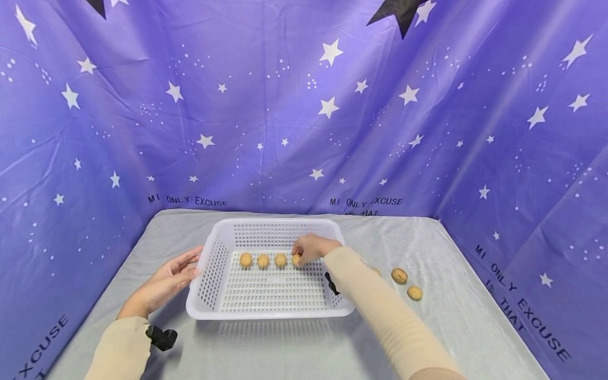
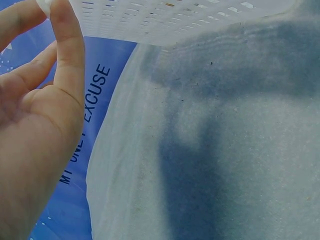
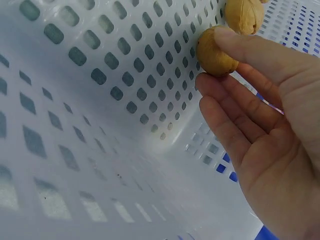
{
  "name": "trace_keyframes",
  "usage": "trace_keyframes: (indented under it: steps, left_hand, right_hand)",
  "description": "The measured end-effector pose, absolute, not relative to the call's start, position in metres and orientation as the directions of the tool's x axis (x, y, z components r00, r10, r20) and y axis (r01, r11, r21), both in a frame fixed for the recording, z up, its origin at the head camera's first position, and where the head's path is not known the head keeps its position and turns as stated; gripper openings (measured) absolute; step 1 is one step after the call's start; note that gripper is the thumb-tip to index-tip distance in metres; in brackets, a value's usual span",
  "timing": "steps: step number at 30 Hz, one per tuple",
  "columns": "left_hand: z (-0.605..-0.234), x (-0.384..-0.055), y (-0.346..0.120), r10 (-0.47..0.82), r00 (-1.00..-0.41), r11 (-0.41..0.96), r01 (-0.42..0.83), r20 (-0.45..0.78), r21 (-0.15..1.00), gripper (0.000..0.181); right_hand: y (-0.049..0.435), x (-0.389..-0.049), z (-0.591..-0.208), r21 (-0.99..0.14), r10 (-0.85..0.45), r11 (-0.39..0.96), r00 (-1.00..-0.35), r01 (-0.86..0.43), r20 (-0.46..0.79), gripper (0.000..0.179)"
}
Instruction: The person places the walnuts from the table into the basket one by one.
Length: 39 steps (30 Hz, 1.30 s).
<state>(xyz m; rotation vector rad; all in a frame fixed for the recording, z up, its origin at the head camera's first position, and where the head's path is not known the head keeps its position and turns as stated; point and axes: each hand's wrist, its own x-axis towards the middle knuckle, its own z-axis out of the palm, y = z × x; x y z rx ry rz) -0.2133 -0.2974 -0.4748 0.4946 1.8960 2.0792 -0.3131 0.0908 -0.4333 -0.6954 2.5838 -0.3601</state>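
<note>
the thing in hand is a walnut, pinched between the thumb and fingertips of the right hand, inside the white basket and at the right end of a row of three walnuts. it should handle as light, hard and stiff, its shell unlikely to give under ordinary finger pressure; being rounded, it could roll once let go, so a hold on opposite sides of its middle seems best. the basket looks like thin plastic, light and slightly flexible, easiest to steady by its rim. the left hand is at the left rim, but its fingertips are cut off at the top of the left wrist view, so i cannot tell whether it grips the rim or merely rests against it. the fingers partly cover the held walnut in the head view, and whether it touches the basket's floor is hard to make out. on the grey cloth to the right lie two walnuts in plain sight, with one more walnut mostly hidden behind the right sleeve.
</note>
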Motion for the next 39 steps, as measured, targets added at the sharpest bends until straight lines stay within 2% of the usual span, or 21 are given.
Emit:
trace_keyframes:
  steps: [20, 27, 34, 39]
  left_hand:
    - [-0.474, -0.211, -0.299, 0.433, -0.899, -0.089, 0.025, 0.061, 0.996, 0.069]
    - [-0.474, -0.211, -0.3, 0.421, -0.906, -0.073, 0.01, 0.039, 0.997, 0.07]
    - [-0.475, -0.212, -0.3, 0.419, -0.907, -0.067, 0.016, 0.043, 0.998, 0.07]
    - [-0.474, -0.212, -0.298, 0.427, -0.903, -0.077, 0.015, 0.047, 0.997, 0.07]
  right_hand:
    - [0.092, -0.314, -0.407, -0.367, -0.509, 0.848, -0.781, -0.382, -0.363, 0.05]
    - [0.1, -0.317, -0.392, -0.396, -0.561, 0.807, -0.778, -0.438, -0.283, 0.045]
    - [0.115, -0.315, -0.375, -0.463, -0.575, 0.777, -0.779, -0.426, -0.249, 0.045]
    - [0.135, -0.311, -0.366, -0.461, -0.593, 0.758, -0.781, -0.461, -0.195, 0.041]
